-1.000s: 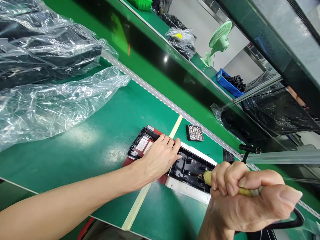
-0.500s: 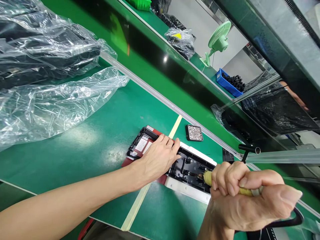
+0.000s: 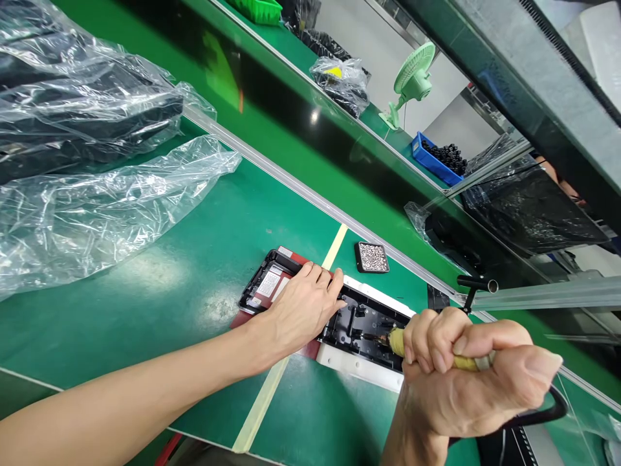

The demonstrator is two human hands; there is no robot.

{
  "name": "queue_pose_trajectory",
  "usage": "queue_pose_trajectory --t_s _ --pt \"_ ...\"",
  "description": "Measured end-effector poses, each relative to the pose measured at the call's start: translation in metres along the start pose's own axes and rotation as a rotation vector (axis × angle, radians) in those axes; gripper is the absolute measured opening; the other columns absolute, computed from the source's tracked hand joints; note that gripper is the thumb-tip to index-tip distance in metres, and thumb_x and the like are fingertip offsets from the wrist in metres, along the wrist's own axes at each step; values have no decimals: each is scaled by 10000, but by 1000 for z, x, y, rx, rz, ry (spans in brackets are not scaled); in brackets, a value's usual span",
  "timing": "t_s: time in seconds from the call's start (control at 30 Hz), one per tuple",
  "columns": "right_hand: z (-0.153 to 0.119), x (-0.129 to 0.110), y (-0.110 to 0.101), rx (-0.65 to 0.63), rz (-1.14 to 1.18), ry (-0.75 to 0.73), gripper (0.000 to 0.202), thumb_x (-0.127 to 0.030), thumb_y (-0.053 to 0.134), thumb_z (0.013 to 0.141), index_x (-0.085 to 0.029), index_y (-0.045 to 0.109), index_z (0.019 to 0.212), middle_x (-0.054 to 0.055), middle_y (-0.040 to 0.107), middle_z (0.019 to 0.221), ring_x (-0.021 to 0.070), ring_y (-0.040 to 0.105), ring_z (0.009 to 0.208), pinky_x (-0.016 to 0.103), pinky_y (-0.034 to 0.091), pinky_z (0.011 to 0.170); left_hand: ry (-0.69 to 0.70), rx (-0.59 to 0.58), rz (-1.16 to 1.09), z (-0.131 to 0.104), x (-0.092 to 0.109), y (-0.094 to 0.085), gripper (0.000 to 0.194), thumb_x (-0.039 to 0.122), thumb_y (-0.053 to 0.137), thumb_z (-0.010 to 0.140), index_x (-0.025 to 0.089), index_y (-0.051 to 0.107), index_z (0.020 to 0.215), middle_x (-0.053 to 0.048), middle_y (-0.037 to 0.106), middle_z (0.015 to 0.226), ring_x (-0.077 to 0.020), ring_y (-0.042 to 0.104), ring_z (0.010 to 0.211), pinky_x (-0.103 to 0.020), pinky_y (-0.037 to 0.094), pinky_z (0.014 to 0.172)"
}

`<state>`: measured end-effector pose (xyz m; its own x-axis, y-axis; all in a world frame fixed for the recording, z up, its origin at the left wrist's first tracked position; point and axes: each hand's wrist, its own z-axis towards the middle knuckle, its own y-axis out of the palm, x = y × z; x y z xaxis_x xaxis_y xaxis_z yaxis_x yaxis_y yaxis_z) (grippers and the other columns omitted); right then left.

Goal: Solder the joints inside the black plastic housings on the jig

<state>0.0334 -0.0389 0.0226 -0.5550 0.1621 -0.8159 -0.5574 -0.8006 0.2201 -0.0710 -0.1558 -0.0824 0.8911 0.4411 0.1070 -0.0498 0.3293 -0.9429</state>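
Observation:
A long black plastic housing (image 3: 356, 322) lies open side up in a white holder (image 3: 358, 366) with a red part under its left end. Across the middle of the housing rests my left hand (image 3: 310, 301), its fingers bent over the far edge and gripping it. My right hand (image 3: 460, 372) is wrapped round a screwdriver (image 3: 396, 341) with yellow tape on its body, a powered one by its black cable. The shaft slants down into the housing; exactly where its tip touches is too small to tell. Beyond the housing stands a small black tray of tiny metal screws (image 3: 372, 257).
Clear plastic bags (image 3: 97, 213) and bagged black parts (image 3: 92, 123) cover the left of the green table. A metal rail (image 3: 291, 184) borders the bench. Behind it are a green fan (image 3: 412, 74) and a blue bin (image 3: 434, 158). A black T-shaped bar (image 3: 473, 285) stands at right.
The whole view has shifted slightly. My right hand and the screwdriver sit a little further left in view, with the shaft still in the housing. My left hand keeps its hold.

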Motion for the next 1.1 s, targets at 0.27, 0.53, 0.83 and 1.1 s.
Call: queue_pose_trajectory --t_s 0.27,0.53,0.83,1.1 --pt "-1 0 0 8 -8 -3 458 -463 336 1025 -196 548 719 -55 451 468 85 372 346 197 366 303 -4 -8 -9 0 -1 2 527 411 459 1025 22 478 1379 -200 687 1045 -328 624 996 -426 406 899" --pt "-2 -1 -1 20 -3 5 471 -464 304 1036 -198 560 743 -56 448 473 87 368 354 202 369 312 -14 -7 -5 0 0 1 522 412 455 1028 25 482 1376 -185 686 1039 -320 623 997 -419 413 907" --pt "-3 -2 1 41 -15 21 438 -427 321 1029 -201 539 723 -59 441 470 88 359 349 204 358 314 -14 -7 -7 2 1 -1 522 402 473 1024 12 511 1369 -190 695 1050 -323 630 988 -426 433 900" --pt "-3 -1 5 58 -37 -1 404 -359 317 1023 -205 519 709 -67 416 465 87 332 345 199 338 309 -22 5 -11 0 1 0 513 404 480 1019 26 518 1364 -180 696 1046 -324 626 995 -427 441 912"
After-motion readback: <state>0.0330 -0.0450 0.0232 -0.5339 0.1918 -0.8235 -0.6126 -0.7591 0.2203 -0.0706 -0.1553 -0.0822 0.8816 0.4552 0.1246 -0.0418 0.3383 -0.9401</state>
